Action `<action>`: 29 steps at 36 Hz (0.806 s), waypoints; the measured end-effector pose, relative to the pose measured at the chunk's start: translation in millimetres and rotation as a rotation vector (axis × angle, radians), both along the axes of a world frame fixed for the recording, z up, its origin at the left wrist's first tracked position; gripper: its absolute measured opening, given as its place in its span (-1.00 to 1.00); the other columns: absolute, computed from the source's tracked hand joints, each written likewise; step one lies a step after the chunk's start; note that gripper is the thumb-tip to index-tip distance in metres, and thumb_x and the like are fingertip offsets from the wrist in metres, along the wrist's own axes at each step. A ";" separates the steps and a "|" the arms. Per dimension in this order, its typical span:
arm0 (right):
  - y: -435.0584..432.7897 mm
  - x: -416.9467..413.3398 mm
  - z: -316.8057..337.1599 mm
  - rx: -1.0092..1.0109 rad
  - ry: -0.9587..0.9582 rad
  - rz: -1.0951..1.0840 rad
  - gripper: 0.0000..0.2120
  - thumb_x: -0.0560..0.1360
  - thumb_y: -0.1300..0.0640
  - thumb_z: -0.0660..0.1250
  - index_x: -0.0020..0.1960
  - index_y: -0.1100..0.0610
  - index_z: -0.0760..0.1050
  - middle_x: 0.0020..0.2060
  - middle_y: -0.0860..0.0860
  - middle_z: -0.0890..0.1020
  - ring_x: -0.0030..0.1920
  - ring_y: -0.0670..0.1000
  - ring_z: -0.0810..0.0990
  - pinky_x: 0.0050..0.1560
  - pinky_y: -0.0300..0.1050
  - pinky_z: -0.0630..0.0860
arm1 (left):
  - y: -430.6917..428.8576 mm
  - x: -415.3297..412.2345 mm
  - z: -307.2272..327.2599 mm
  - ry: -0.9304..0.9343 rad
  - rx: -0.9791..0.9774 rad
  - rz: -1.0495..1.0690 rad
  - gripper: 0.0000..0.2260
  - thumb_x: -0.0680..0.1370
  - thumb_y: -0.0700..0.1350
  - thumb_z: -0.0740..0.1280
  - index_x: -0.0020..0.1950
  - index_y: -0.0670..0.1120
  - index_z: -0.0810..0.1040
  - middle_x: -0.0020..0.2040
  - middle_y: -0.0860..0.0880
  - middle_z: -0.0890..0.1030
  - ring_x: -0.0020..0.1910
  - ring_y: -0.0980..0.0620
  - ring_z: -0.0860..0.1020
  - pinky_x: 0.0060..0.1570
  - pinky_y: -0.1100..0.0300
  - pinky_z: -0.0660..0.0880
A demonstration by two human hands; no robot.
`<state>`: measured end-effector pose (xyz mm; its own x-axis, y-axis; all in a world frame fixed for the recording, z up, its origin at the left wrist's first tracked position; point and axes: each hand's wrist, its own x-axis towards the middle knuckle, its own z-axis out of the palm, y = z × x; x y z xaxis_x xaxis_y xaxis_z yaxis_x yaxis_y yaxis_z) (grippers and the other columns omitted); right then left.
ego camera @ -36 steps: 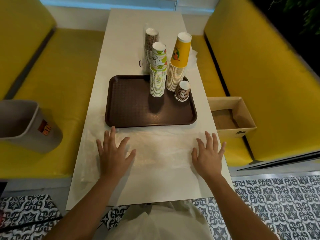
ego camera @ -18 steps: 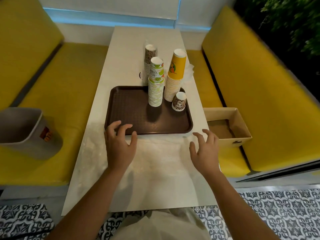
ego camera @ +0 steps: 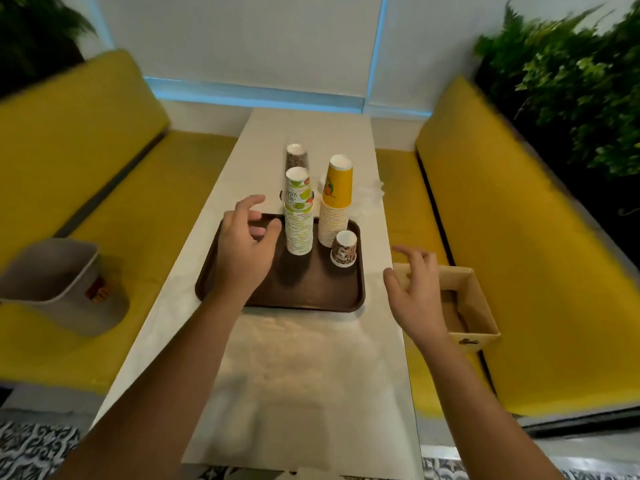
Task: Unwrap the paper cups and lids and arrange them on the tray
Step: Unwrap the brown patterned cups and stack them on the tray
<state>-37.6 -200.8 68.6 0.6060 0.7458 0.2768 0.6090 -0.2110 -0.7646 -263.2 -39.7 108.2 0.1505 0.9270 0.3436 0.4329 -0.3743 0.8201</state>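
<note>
Since we get just 1 view, the head cam, we tell it all from there. Our left hand (ego camera: 246, 244) hangs over the left part of the brown tray (ego camera: 311, 296). Its fingers are bent loose w/ a wide gap and hold nothing. It is just beside the green-print cup stack (ego camera: 298, 216), so we think it is going for that stack or the one behind. Our right hand (ego camera: 415, 292) is empty too, fingers spread. It floats by the table (ego camera: 294, 393) edge, above the cardboard box (ego camera: 481, 306), maybe ready to help. The green stack, the yellow cup stack (ego camera: 335, 206) and the small brown cup (ego camera: 344, 249) stand upside down on the far half of the tray, close together, prob. to save room. The brown-print stack (ego camera: 296, 157) stands on the table just behind the tray. It may be in clear wrap, but it's too blurry to tell. We see no lids. A gray bin (ego camera: 52, 278) sits on the left bench, prob. for wrap.
</note>
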 end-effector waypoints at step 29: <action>218.3 8.0 172.8 -0.213 -0.147 0.323 -0.34 0.64 -0.03 0.30 0.67 -0.06 0.12 0.48 0.18 0.29 0.50 0.27 0.22 0.45 0.15 0.30 | 104.8 11.7 99.3 -0.143 -0.390 -0.145 -0.65 0.67 0.15 0.30 0.45 0.33 0.38 0.15 0.22 0.53 0.14 0.02 0.64 0.08 0.07 0.57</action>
<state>-29.6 17.5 241.5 0.2971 0.9410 0.1621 0.7692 -0.1353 -0.6245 -251.5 65.2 207.5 0.2649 0.9643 -0.0007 0.2708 -0.0737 0.9598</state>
